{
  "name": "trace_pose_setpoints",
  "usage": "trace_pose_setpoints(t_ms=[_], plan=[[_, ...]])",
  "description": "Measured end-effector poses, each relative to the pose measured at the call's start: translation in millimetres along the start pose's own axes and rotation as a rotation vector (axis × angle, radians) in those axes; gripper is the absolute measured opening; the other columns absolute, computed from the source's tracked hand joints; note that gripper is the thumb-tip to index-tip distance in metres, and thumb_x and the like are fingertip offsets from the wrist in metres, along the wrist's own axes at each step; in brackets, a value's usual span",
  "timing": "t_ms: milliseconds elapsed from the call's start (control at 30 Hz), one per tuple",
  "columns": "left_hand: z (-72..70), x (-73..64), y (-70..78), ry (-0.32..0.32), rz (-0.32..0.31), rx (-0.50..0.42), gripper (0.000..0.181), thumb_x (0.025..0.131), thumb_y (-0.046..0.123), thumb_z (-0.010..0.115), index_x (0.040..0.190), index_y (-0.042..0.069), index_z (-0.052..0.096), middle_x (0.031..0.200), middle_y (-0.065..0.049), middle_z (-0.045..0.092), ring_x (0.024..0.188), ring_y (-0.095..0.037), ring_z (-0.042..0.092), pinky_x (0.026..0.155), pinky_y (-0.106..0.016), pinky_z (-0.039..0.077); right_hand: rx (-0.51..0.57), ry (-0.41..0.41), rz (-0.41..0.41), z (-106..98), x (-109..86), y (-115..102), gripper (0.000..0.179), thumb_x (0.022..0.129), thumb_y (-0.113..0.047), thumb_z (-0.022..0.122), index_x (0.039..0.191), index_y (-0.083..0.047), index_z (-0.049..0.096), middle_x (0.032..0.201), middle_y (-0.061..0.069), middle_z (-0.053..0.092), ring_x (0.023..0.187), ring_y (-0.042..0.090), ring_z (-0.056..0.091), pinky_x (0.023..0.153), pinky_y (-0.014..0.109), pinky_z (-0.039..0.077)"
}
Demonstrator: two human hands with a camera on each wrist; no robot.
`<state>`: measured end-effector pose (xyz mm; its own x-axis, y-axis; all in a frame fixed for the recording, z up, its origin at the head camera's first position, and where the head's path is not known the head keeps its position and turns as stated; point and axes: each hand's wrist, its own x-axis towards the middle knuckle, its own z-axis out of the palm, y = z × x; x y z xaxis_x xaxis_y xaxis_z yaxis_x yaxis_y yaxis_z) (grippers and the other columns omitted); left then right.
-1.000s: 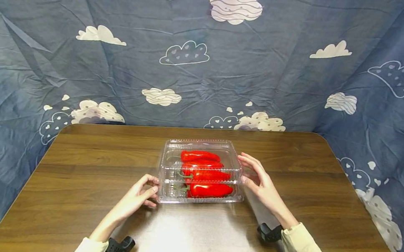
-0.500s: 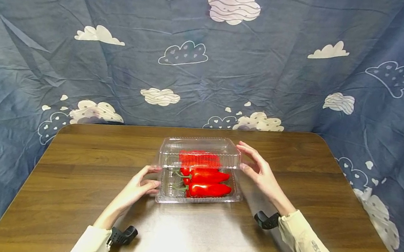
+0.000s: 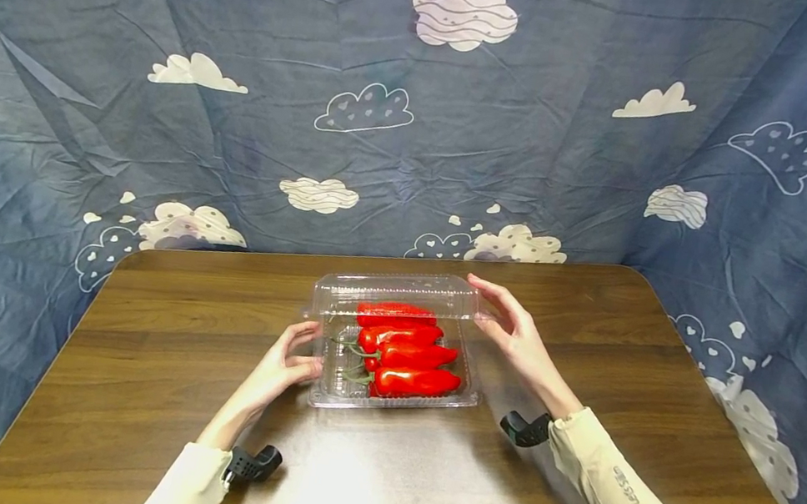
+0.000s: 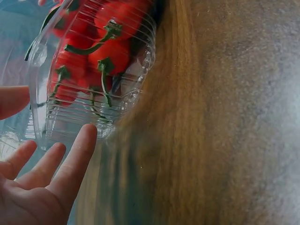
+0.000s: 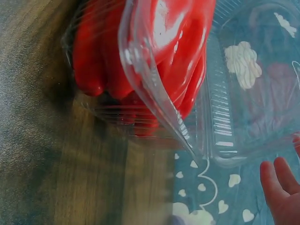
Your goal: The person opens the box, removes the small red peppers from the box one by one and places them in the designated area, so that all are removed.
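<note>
A clear plastic clamshell container [image 3: 392, 406] sits on the table with its hinged lid [image 3: 399, 285] tilted up toward the back. Several red peppers [image 3: 413, 382] with green stems lie inside it, side by side. My left hand [image 3: 288, 360] is at the container's left side, fingers spread and fairly straight; in the left wrist view a fingertip [image 4: 88, 131] meets the ribbed wall by the stems. At the lid's right edge is my right hand [image 3: 521, 342], thumb toward the front and fingers extended behind. The right wrist view shows fingertips [image 5: 268, 169] near the lid rim.
A brown wood-grain table [image 3: 171, 358] surrounds the container, with a bright glare patch in front. Behind and at the sides hangs a dark blue cloth [image 3: 235, 147] printed with white clouds. A black wrist device [image 3: 255, 463] sits on each wrist.
The lid has swung up and back from low over the peppers, uncovering more of them. My right hand has risen and shifted slightly back with it; the left has moved a little upward along the side.
</note>
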<state>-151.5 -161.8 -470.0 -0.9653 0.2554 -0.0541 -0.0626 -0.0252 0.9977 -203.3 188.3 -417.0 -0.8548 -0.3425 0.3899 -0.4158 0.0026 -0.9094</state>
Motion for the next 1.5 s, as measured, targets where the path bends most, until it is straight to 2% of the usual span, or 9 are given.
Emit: trace_pose_setpoints(t_ms=[167, 333, 467, 633, 767, 1000, 1300, 1400, 1500], plan=[[-2.3, -1.3, -2.6, -0.026, 0.006, 0.002, 0.069, 0.082, -0.012, 0.053, 0.144, -0.005, 0.024, 0.147, -0.031, 0.025, 0.114, -0.046, 0.050, 0.084, -0.027, 0.052, -0.005, 0.002, 0.005, 2, 3.2, -1, 0.046, 0.091, 0.009, 0.052, 0.137, 0.006, 0.043, 0.143, 0.020, 0.042, 0.133, 0.025, 0.035, 0.103, 0.029, 0.040], [-5.5, -4.3, -3.6, -0.058, 0.005, 0.019, 0.069, 0.084, -0.011, 0.051, 0.146, -0.005, 0.021, 0.150, -0.030, 0.021, 0.117, -0.047, 0.047, 0.088, -0.035, 0.052, -0.009, 0.005, 0.006, 3, 8.0, 1, 0.045, 0.092, 0.008, 0.051, 0.136, 0.006, 0.044, 0.141, 0.025, 0.041, 0.131, 0.023, 0.037, 0.102, 0.029, 0.040], [-9.4, -8.1, -4.1, -0.083, 0.010, 0.022, 0.069, 0.085, -0.010, 0.050, 0.147, -0.005, 0.020, 0.151, -0.030, 0.018, 0.120, -0.051, 0.042, 0.091, -0.042, 0.050, -0.020, 0.013, -0.003, 6, 12.0, 2, 0.043, 0.093, 0.008, 0.050, 0.136, 0.006, 0.044, 0.139, 0.020, 0.045, 0.128, 0.018, 0.041, 0.102, 0.026, 0.038], [-13.2, -13.5, -5.1, -0.103, 0.020, 0.006, 0.070, 0.084, -0.011, 0.050, 0.147, -0.006, 0.020, 0.152, -0.030, 0.015, 0.120, -0.050, 0.042, 0.089, -0.040, 0.051, -0.068, 0.038, 0.009, 8, 16.2, 4, 0.042, 0.095, 0.005, 0.049, 0.137, 0.005, 0.044, 0.135, 0.008, 0.049, 0.120, 0.013, 0.045, 0.097, 0.023, 0.039], [-15.3, -15.9, -6.8, -0.105, 0.020, -0.002, 0.070, 0.085, -0.011, 0.050, 0.148, -0.005, 0.020, 0.153, -0.028, 0.015, 0.120, -0.047, 0.044, 0.088, -0.039, 0.052, -0.067, 0.047, 0.015, 10, 19.1, 3, 0.044, 0.095, 0.004, 0.048, 0.139, 0.005, 0.042, 0.137, 0.010, 0.047, 0.118, 0.012, 0.045, 0.095, 0.021, 0.040], [-18.2, -18.4, -9.6, -0.107, 0.024, -0.022, 0.070, 0.085, -0.011, 0.050, 0.148, -0.003, 0.020, 0.154, -0.025, 0.015, 0.120, -0.048, 0.044, 0.086, -0.035, 0.053, 0.069, 0.049, 0.008, 15, 22.8, 3, 0.050, 0.094, 0.008, 0.047, 0.141, 0.003, 0.030, 0.145, 0.015, 0.034, 0.129, 0.021, 0.039, 0.106, 0.030, 0.035], [-18.2, -22.4, -8.2, -0.103, 0.023, -0.013, 0.069, 0.085, -0.011, 0.050, 0.148, -0.003, 0.022, 0.153, -0.026, 0.015, 0.121, -0.050, 0.042, 0.086, -0.034, 0.053, 0.263, 0.017, -0.009, 18, 24.6, 7, 0.051, 0.092, 0.010, 0.045, 0.130, -0.020, 0.029, 0.147, 0.033, 0.025, 0.136, 0.044, 0.024, 0.111, 0.050, 0.026], [-18.1, -25.0, -7.8, -0.102, 0.021, -0.008, 0.069, 0.085, -0.011, 0.050, 0.148, -0.003, 0.022, 0.154, -0.026, 0.015, 0.121, -0.050, 0.042, 0.086, -0.035, 0.053, 0.293, 0.007, -0.022, 18, 25.8, 9, 0.052, 0.091, 0.011, 0.044, 0.128, -0.023, 0.030, 0.147, 0.035, 0.021, 0.136, 0.047, 0.021, 0.111, 0.049, 0.026], [-18.3, -27.2, -8.3, -0.103, 0.018, -0.003, 0.069, 0.085, -0.011, 0.050, 0.148, -0.003, 0.022, 0.154, -0.025, 0.015, 0.121, -0.050, 0.042, 0.086, -0.035, 0.053, 0.317, 0.009, -0.030, 19, 27.0, 12, 0.051, 0.090, 0.014, 0.043, 0.126, -0.020, 0.030, 0.147, 0.035, 0.020, 0.135, 0.049, 0.020, 0.111, 0.042, 0.028]])
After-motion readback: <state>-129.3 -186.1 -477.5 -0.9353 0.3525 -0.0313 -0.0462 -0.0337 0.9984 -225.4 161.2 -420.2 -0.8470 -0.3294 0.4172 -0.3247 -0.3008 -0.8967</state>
